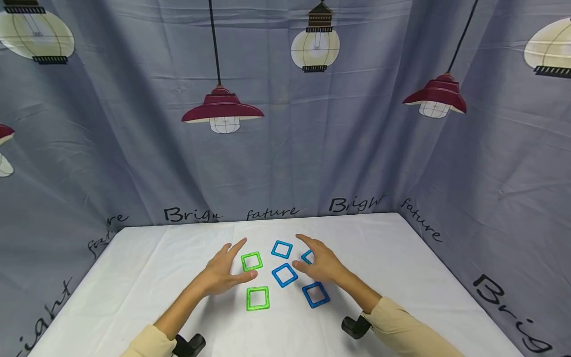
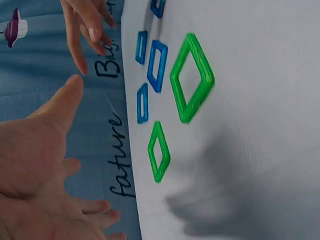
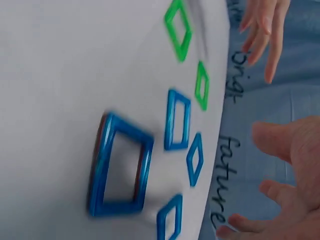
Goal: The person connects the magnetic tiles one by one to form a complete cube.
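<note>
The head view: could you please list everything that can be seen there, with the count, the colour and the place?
Green square frames: two, green, on the table left of the blue ones
Blue square frames: four visible, blue, on the table; one partly behind the right hand
Table: one, white, below the hands
Curtain: grey-blue, behind and beside the table; count of pieces unclear
Red lamps: three, dark red, printed on the curtain, one cut off
Round lanterns: three, cream and black, printed higher up
Lettering: several words, black, low on the curtain
Black devices: two, black, at the wrists
Sleeves: two, beige, on the forearms
Hands: two, bare, left hand and right hand, both above the table
</note>
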Demonstrator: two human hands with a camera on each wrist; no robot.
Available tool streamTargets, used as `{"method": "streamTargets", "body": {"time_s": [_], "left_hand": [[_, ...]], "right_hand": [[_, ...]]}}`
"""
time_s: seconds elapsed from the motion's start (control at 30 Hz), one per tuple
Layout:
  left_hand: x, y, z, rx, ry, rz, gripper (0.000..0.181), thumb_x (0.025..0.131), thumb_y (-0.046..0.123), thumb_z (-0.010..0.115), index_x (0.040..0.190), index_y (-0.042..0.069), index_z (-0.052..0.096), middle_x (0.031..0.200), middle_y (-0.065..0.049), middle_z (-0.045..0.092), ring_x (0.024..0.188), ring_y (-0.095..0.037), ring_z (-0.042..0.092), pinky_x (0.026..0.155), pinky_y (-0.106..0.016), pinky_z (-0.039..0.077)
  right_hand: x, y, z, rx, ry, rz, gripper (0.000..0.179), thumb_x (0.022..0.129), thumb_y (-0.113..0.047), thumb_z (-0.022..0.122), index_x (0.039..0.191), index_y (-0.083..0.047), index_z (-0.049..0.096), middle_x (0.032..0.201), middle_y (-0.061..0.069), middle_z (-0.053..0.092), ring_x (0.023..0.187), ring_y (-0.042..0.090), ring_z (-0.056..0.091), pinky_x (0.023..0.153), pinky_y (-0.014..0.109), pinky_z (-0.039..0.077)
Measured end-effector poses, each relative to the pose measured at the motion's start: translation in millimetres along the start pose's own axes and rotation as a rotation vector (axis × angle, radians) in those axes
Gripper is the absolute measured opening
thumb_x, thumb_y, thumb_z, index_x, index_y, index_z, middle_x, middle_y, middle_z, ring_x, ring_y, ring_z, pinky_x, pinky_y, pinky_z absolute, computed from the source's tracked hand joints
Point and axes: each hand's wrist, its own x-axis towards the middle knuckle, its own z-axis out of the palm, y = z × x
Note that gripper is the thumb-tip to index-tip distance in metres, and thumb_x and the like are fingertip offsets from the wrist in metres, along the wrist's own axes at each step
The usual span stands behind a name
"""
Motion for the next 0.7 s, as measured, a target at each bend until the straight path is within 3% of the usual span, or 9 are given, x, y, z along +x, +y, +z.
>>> {"method": "streamTargets", "body": {"time_s": [0.1,0.23,0.37,0.53,0.7], "left_hand": [[0.6,2.6,5.3,-0.122,-0.031,-0.031,0.101,0.08,0.054,0.082,0.161,0.026,0.028,0.156,-0.022,0.042,0.141,-0.045,0.043,0.108,-0.069,0.038],[0.0,0.7,11.8,-0.184,-0.084,-0.072,0.097,0.074,0.043,0.09,0.155,0.028,0.039,0.138,-0.018,0.059,0.125,-0.037,0.058,0.098,-0.062,0.048],[-1.5,-5.4,17.5,-0.237,-0.163,-0.035,0.089,0.07,0.023,0.094,0.147,0.023,0.051,0.128,-0.015,0.063,0.118,-0.031,0.061,0.098,-0.056,0.049],[-0.6,-11.0,23.5,-0.239,-0.223,0.059,0.089,0.065,0.011,0.095,0.144,0.02,0.054,0.13,-0.016,0.061,0.122,-0.033,0.058,0.105,-0.058,0.044],[1.1,-15.8,27.6,-0.184,-0.226,0.07,0.086,0.063,0.011,0.096,0.139,0.018,0.057,0.125,-0.013,0.062,0.118,-0.03,0.058,0.103,-0.056,0.046]], "right_hand": [[2.5,-6.7,4.0,0.059,-0.037,0.014,0.079,0.087,-0.036,0.081,0.154,-0.023,0.043,0.154,0.02,0.046,0.139,0.047,0.045,0.104,0.07,0.043],[7.0,-10.5,10.5,0.145,-0.073,0.035,0.078,0.08,-0.03,0.088,0.148,-0.024,0.051,0.146,0.02,0.055,0.132,0.043,0.053,0.1,0.066,0.049],[10.5,-7.7,18.8,0.217,-0.12,0.024,0.068,0.076,-0.02,0.09,0.138,-0.02,0.06,0.138,0.019,0.059,0.126,0.039,0.057,0.101,0.059,0.05],[13.2,-0.5,27.2,0.198,-0.149,0.016,0.068,0.072,-0.015,0.092,0.134,-0.017,0.063,0.135,0.018,0.061,0.124,0.038,0.059,0.103,0.057,0.049],[16.8,3.9,30.8,0.173,-0.16,-0.016,0.07,0.071,-0.01,0.092,0.134,-0.015,0.063,0.132,0.016,0.064,0.122,0.037,0.06,0.105,0.057,0.048]]}}
